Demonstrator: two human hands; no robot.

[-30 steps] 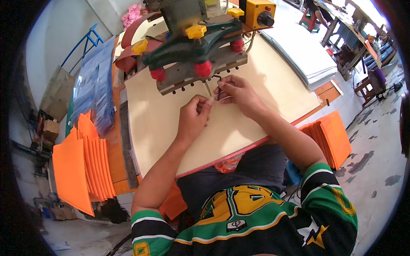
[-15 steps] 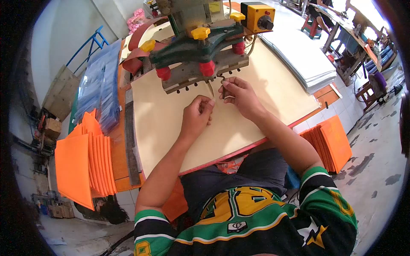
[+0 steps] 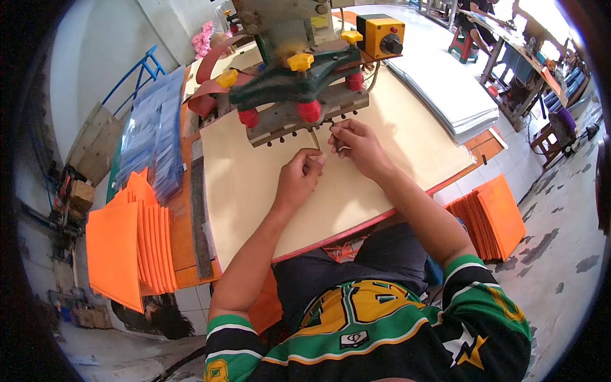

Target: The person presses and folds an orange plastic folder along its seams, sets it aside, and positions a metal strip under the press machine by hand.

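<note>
Inside the worktop (image 3: pixel 248 197) edges, a bent key (image 3: pixel 331 125) is held by the right hand (image 3: pixel 360 148); the left hand's (image 3: pixel 298 179) hold is unclear.

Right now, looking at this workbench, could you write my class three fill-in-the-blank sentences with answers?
1. The knobs on the green bracket are coloured ____.
2. The dark bent tool is in the person's ____ hand.
3. The dial on the yellow box is ____.

Missing words: yellow; right; black.
</note>
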